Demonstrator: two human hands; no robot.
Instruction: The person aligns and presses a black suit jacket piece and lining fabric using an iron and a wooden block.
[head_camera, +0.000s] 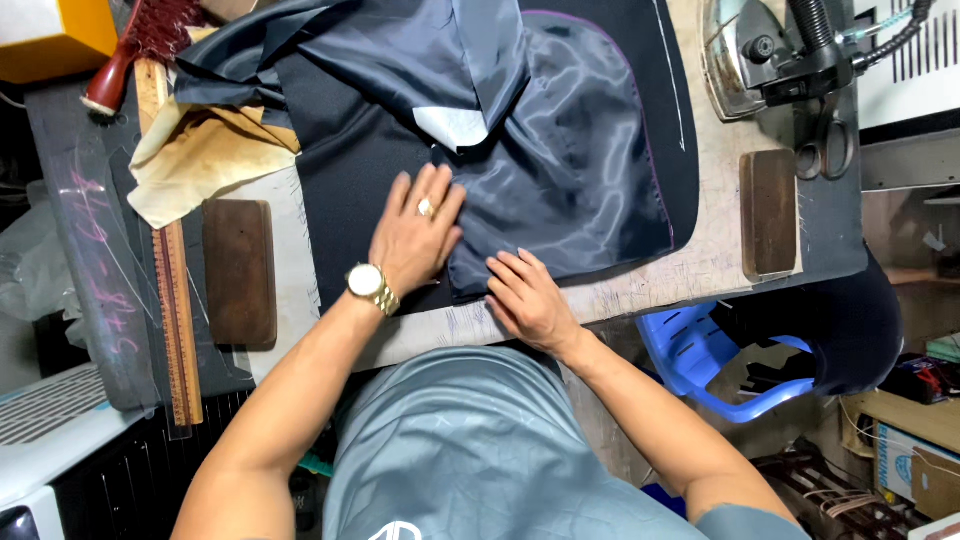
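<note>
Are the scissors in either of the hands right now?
No: the scissors lie on the table beside the iron, while the left hand and right hand both press flat on the dark lining fabric.

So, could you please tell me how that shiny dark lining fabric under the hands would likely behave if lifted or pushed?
The lining fabric would probably flop: it already lies in soft folds and creases. Its glossy sheen suggests it slides easily over the matte dark cloth beneath. It looks thin, so likely light; the left hand and right hand both press it flat.

Lining (560, 150) on table (700, 265), wooden blocks (239, 272) left and right.
</note>
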